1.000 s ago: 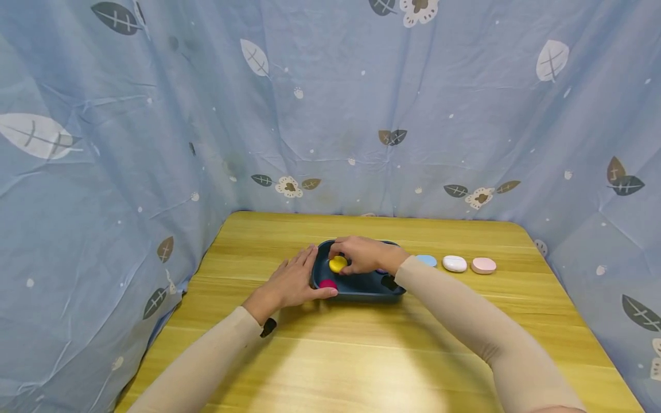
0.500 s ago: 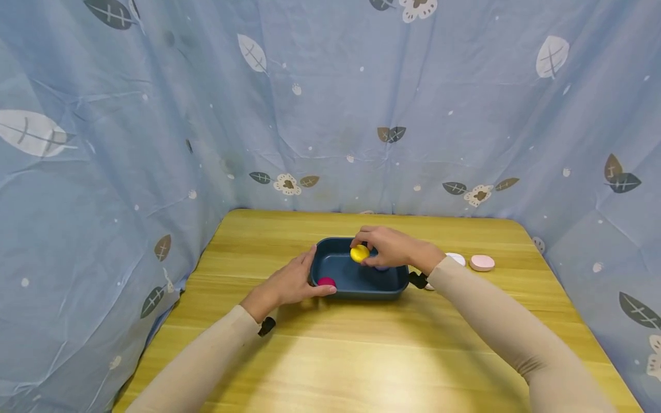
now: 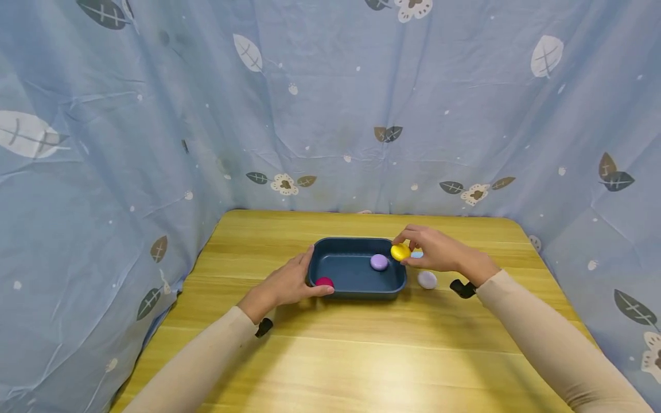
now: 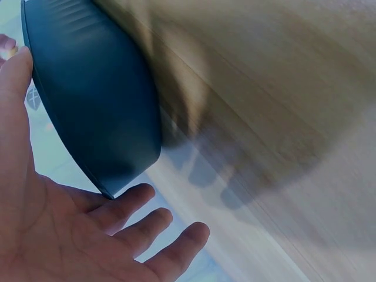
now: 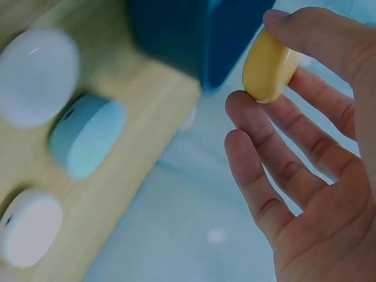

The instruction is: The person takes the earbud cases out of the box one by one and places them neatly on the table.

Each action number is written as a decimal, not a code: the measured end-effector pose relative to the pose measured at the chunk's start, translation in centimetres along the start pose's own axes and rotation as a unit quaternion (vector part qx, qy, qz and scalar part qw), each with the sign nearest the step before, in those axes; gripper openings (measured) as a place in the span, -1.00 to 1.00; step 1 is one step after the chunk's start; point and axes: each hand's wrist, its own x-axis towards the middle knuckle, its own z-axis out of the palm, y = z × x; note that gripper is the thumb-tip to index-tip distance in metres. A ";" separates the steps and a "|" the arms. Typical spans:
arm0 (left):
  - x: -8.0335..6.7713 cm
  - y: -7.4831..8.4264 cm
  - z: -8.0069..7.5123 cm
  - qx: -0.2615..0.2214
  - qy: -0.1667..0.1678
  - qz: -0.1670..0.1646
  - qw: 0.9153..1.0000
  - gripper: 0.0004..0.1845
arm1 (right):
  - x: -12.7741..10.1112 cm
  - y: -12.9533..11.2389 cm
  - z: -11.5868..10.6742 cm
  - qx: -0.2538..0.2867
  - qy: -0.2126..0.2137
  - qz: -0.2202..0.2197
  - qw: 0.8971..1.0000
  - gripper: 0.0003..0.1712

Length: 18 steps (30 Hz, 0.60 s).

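My right hand (image 3: 439, 249) pinches a yellow rounded case (image 3: 400, 252) between thumb and fingertips, just above the right rim of a dark blue tray (image 3: 346, 274). In the right wrist view the yellow case (image 5: 269, 67) is held on edge, with the lower fingers spread. At the tray's left end rests my left hand (image 3: 284, 285), thumb along the front rim, fingers along the left side. The left wrist view shows those fingers loosely extended beside the tray wall (image 4: 97, 100). Inside the tray lie a purple rounded case (image 3: 379, 263) and, partly behind the left thumb, a magenta one (image 3: 325, 281).
Right of the tray lies a pale round case (image 3: 427, 280). A light blue case (image 3: 417, 254) is mostly behind my right hand; the right wrist view shows it (image 5: 88, 135) near a white case (image 5: 30, 228). A patterned blue curtain (image 3: 330, 115) surrounds the wooden table (image 3: 330, 344).
My right hand has lifted the yellow case from the tray's left part and carried it rightward to the right rim, uncovering the purple case. My left hand has stayed at the tray.
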 end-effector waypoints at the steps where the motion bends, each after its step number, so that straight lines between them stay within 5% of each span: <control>1: 0.0 0.0 0.0 0.001 0.001 0.000 1.000 0.51 | -0.6 0.2 -0.2 -0.003 0.001 0.007 1.000 -0.53; 18: 0.1 0.0 0.0 0.022 0.002 -0.003 1.000 0.51 | -8.9 5.8 0.3 -0.019 0.024 0.074 0.997 -0.56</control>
